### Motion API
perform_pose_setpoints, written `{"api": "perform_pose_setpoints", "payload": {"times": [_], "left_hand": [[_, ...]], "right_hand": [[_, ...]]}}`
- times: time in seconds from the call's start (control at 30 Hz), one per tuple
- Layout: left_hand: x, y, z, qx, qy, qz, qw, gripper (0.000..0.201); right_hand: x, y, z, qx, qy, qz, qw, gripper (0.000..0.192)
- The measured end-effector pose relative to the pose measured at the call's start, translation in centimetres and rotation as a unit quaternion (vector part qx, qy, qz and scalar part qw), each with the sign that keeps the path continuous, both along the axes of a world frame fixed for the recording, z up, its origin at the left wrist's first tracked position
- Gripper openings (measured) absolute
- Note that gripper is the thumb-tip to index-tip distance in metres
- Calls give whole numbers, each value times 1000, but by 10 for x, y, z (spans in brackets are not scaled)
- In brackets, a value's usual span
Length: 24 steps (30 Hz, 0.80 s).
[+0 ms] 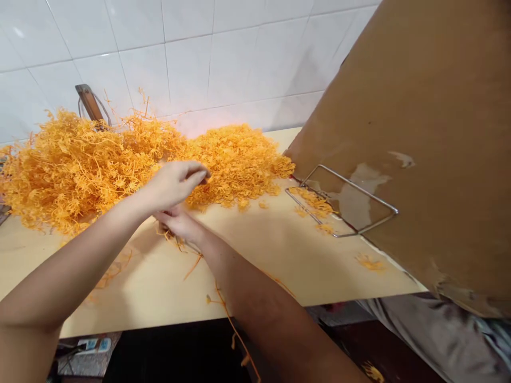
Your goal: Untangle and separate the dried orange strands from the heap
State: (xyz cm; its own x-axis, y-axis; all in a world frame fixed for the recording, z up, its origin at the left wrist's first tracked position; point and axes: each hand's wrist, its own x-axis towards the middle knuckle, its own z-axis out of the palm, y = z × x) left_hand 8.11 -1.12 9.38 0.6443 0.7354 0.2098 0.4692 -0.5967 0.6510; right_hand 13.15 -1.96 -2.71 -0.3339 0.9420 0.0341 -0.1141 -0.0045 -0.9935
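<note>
We have both hands at the near edge of the big heap of orange strands (pixel 120 159), thin dried fungus or shredded stuff, we cannot tell which, spread along the pale wooden tabletop (pixel 259 255) against the white tiled wall (pixel 199 58). Our left hand (pixel 175 183) hovers over the heap's front edge, fingers pinched together as if on a few strands. Our right hand (pixel 179 223) lies just beneath it, low to the table, closed on a small bunch of strands (pixel 187 250) that trails toward us. We judge the step as gathering: picking strands from the heap and adding them to the bunch. The next move seems to call for a light pinch, since the strands tangle. To the right, a wire frame (pixel 343 202) rests by a leaning cardboard sheet (pixel 419 133), with stray bits scattered near it.
</note>
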Motion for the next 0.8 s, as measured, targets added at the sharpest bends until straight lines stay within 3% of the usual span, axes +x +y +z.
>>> {"api": "perform_pose_setpoints", "payload": {"times": [0.1, 0.23, 0.37, 0.47, 0.57, 0.7, 0.8], "left_hand": [[-40, -26, -13, -4, -38, 59, 998, 22], [-66, -30, -37, -171, -167, 155, 959, 39], [-48, -34, -58, -267, -175, 140, 937, 53], [-19, -42, -66, -290, -184, 85, 935, 49], [2, -45, -68, -322, -208, 89, 919, 42], [3, -38, -71, -345, -225, 147, 899, 17], [-8, -33, -71, -360, -254, 151, 885, 9]], "right_hand": [[10, 14, 1, -17, 122, -99, 987, 30], [28, 14, 19, -51, 254, -175, 950, 41], [37, -1, 44, -35, 268, -208, 940, 49], [40, -8, 54, -20, 275, -192, 942, 51], [47, -9, 58, -3, 249, -184, 951, 53], [54, -9, 56, 33, 258, -176, 949, 49], [55, -8, 52, 36, 251, -148, 956, 50]]}}
